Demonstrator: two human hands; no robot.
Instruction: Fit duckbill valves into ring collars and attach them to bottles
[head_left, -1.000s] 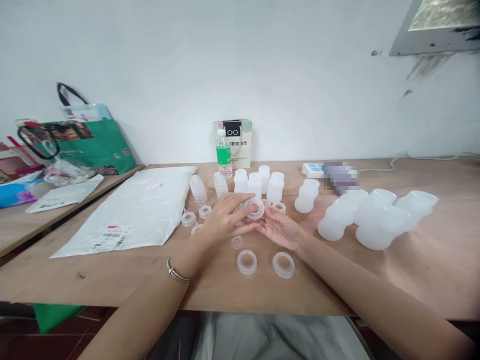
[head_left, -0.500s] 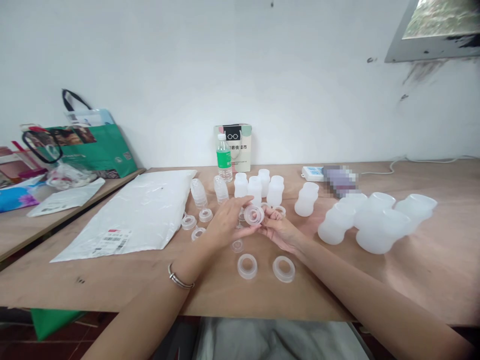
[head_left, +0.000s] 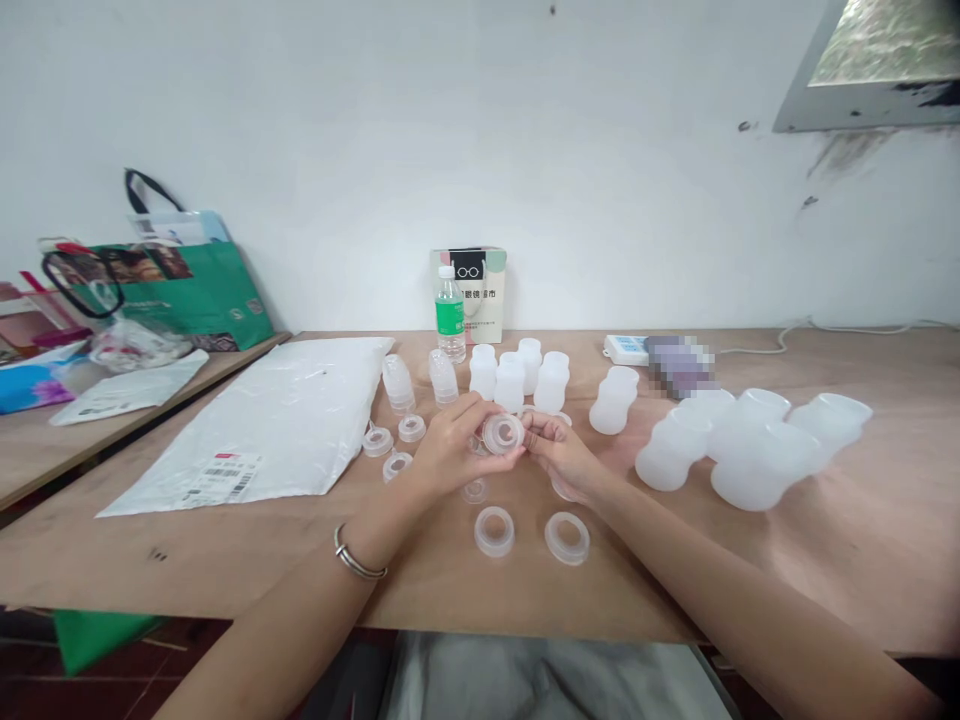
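Observation:
Above the middle of the table, a translucent bottle collar is tilted with its round opening toward me. My left hand grips it from the left, thumb below and fingers above. My right hand pinches its right edge with the fingertips. Whether a smaller part sits inside the collar I cannot tell. Below the hands lie two loose rings, a left ring and a right ring. A small clear disc lies just under my left hand. Several white wavy bottles stand behind the hands.
More white bottles are grouped at the right, with a single bottle nearer the middle. Left of the hands are clear domed caps and small collars. A white mailing bag covers the table's left part. A water bottle stands at the back.
The collar has shifted slightly left and turned in my hands. My left fingers have closed further around it, and my right fingertips stay at its right edge.

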